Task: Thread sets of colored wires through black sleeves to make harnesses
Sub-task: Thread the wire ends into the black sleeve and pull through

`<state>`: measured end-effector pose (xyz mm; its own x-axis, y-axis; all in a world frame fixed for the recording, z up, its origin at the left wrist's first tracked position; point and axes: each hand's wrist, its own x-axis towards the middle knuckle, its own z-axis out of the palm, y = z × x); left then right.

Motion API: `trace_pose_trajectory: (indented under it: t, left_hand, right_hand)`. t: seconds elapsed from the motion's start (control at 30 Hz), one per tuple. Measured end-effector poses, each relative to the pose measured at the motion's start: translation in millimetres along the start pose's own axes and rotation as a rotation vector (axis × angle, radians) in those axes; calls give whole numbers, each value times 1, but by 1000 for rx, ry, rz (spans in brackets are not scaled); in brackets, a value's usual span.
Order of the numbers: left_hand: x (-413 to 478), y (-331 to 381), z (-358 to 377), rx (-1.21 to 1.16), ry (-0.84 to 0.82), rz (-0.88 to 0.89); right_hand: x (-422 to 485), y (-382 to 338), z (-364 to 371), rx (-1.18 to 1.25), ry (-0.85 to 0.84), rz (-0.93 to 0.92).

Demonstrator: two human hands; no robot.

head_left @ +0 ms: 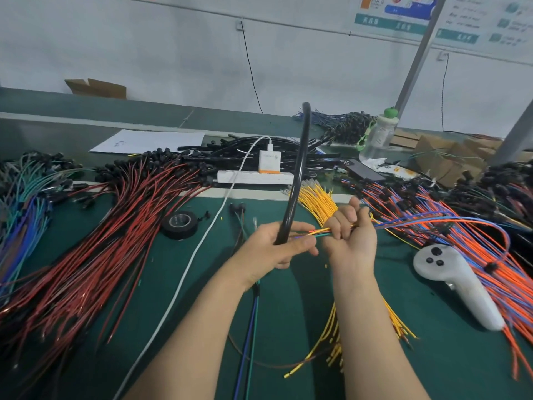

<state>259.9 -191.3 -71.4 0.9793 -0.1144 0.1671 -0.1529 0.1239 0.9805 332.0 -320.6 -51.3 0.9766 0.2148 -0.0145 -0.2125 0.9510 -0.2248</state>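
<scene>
The left hand (274, 249) grips the black sleeve (300, 168) low down; the right hand (350, 235) clasps the wire bundle (318, 232). Splayed tips could snag at the sleeve mouth, seemingly hidden from view

1. The left hand (277, 246) and right hand (352, 238) are side by side above the near middle of the bench (432, 356).
2. The sleeve (300, 157) rises from the left hand; the wire set (323, 232) runs from the right hand across to the left.
3. The tape roll (179, 224) lies left of the hands, the controller (458, 280) right of them.
4. The power strip (253, 178) lies behind the hands, with the charger (269, 161) plugged on top.
5. The pile of sleeves (239, 151) lies behind the strip, with the sheet of paper (150, 141) to its left and the phone (360, 168) and water bottle (377, 137) to its right.
</scene>
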Motion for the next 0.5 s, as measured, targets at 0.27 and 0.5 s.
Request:
trace_pose_trajectory:
  t: [0.27, 0.5]
  left_hand:
    - [0, 1, -2, -53, -8, 32]
    - [5, -9, -1, 161, 182, 0]
  right_hand:
    - [-1, 0, 0, 102, 14, 37]
    - [-5, 11, 0, -93, 96, -5]
